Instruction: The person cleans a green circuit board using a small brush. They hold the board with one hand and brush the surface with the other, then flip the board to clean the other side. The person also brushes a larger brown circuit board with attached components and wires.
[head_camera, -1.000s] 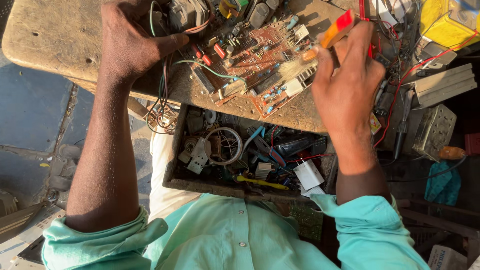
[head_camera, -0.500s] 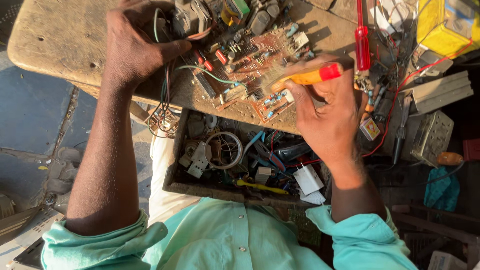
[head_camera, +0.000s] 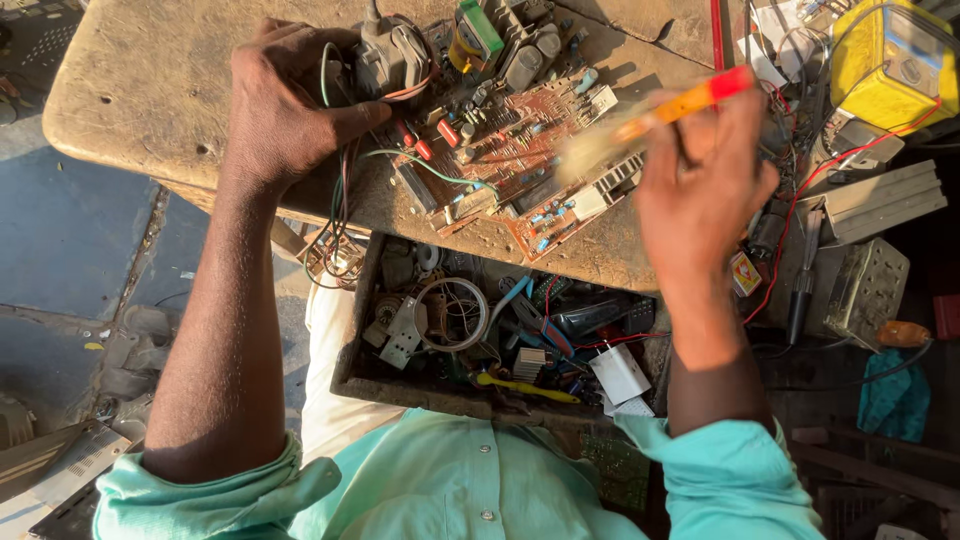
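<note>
1. Head view: since the earlier frames the right hand (head_camera: 700, 190) has risen and turned, so the orange-handled brush (head_camera: 660, 110) now slants up to the right, with its blurred bristles over the right end of the circuit board (head_camera: 520, 160) rather than lower on it
2. The left hand (head_camera: 285, 110) has stayed on the far left end of the board, and the board itself has not shifted on the bench (head_camera: 150, 90)
3. The left hand is partly closed, fingers curled over the grey transformer (head_camera: 390, 60) and the loose wires beside it, thumb pointing toward the board
4. The right hand is closed round the brush handle, whose red tip sticks out past the fingers
5. The circuit board lies flat on the bench between the two hands, touching the left one and just under the brush
6. Below the bench edge, an open drawer of parts (head_camera: 480, 340) sits between the forearms
</note>
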